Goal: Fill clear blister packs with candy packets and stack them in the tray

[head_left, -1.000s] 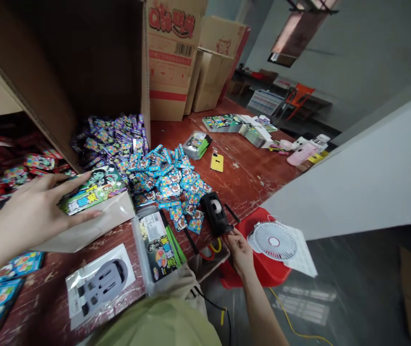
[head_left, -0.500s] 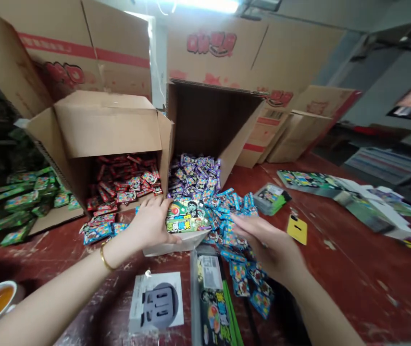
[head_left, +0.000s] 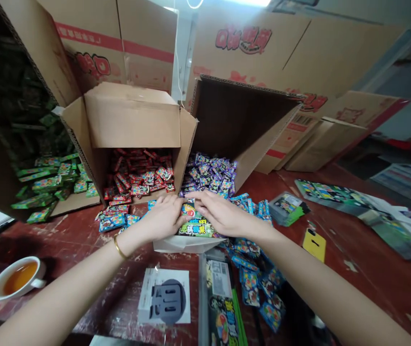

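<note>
A small candy box with colourful printed lettering and a white side lies on the red table in front of me. My left hand grips its left side, thumb on the printed face and fingers over the far edge. From the right, my right hand bends over the box's far right part, its fingertips partly hidden. Blue candy packets are heaped to the right of the box, some under my right forearm. Closer to me lies a clear plastic case holding dark and green printed cards.
Open cartons behind hold green packets, red packets and purple packets. A cup of tea stands at left. A white card lies in front; a yellow phone-shaped object and card stacks are at right.
My right hand has moved left from above the blue packets onto the candy box. My left hand stays on the box. The camera view has shifted left.
</note>
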`<action>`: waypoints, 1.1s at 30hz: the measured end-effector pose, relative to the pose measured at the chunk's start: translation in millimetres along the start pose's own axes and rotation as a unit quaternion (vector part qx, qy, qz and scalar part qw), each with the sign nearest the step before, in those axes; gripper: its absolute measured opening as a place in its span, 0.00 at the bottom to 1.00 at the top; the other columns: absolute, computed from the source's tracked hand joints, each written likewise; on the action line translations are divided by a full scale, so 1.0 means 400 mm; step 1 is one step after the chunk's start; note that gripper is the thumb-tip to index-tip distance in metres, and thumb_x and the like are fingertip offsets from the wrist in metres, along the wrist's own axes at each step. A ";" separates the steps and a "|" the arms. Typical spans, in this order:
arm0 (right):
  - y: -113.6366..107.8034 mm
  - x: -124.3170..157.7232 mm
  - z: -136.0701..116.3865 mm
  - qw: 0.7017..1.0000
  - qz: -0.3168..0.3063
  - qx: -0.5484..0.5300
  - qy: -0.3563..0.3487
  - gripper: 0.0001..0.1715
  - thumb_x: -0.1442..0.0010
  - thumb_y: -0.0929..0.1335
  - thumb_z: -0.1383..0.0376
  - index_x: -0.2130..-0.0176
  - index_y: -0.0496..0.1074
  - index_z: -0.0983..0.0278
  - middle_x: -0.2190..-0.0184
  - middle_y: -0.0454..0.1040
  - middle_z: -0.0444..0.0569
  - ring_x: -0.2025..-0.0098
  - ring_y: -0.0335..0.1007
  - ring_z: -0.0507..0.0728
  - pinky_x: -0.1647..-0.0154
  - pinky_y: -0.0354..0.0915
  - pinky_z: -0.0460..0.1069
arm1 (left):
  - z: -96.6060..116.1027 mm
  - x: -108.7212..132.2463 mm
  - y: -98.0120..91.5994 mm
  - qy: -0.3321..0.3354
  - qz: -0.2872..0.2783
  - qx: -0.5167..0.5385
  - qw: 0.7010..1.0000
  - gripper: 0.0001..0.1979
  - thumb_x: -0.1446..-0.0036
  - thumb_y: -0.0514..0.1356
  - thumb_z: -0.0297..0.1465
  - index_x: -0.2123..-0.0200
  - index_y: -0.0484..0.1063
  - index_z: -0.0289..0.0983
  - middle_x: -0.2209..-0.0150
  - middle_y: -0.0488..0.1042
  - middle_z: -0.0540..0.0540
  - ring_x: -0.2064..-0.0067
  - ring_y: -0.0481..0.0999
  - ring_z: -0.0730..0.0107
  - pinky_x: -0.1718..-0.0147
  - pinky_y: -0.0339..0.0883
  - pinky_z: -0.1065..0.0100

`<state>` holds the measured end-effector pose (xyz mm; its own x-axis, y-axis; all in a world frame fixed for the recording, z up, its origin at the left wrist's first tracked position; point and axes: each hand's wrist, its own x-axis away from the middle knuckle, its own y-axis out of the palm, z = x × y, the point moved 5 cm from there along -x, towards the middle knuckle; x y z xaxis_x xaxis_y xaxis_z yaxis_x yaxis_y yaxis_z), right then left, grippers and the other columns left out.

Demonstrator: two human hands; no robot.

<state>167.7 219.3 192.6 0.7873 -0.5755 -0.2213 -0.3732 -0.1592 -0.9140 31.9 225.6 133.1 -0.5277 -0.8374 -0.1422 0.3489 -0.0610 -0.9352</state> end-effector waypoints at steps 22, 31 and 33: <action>0.121 0.030 0.177 0.962 0.157 -0.070 0.212 0.27 0.39 0.65 0.53 0.44 0.63 0.64 0.57 0.76 0.54 0.52 0.72 0.62 0.47 0.61 0.58 | 0.022 -0.030 0.009 -0.049 0.050 -0.070 0.995 0.18 0.38 0.46 0.27 0.49 0.67 0.28 0.55 0.72 0.33 0.51 0.69 0.50 0.52 0.62 0.53; 0.116 0.038 0.129 0.986 0.089 0.057 0.131 0.25 0.36 0.59 0.51 0.48 0.69 0.60 0.51 0.75 0.55 0.47 0.69 0.67 0.41 0.49 0.69 | 0.035 -0.003 -0.009 -0.073 0.076 -0.023 0.994 0.17 0.37 0.47 0.29 0.50 0.69 0.31 0.57 0.75 0.36 0.52 0.72 0.57 0.50 0.64 0.56; 0.138 0.048 0.094 0.996 0.047 0.074 0.035 0.42 0.45 0.65 0.43 0.38 0.58 0.60 0.45 0.69 0.62 0.43 0.64 0.72 0.45 0.56 0.68 | 0.030 0.048 -0.020 -0.087 0.162 0.079 0.980 0.16 0.35 0.46 0.32 0.51 0.69 0.35 0.51 0.73 0.40 0.46 0.69 0.62 0.44 0.61 0.59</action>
<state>180.4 229.6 125.1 0.7144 -0.6370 -0.2896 -0.3637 0.0156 -0.9314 28.4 203.5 141.8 -0.2343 -0.9055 -0.3538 0.5995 0.1519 -0.7858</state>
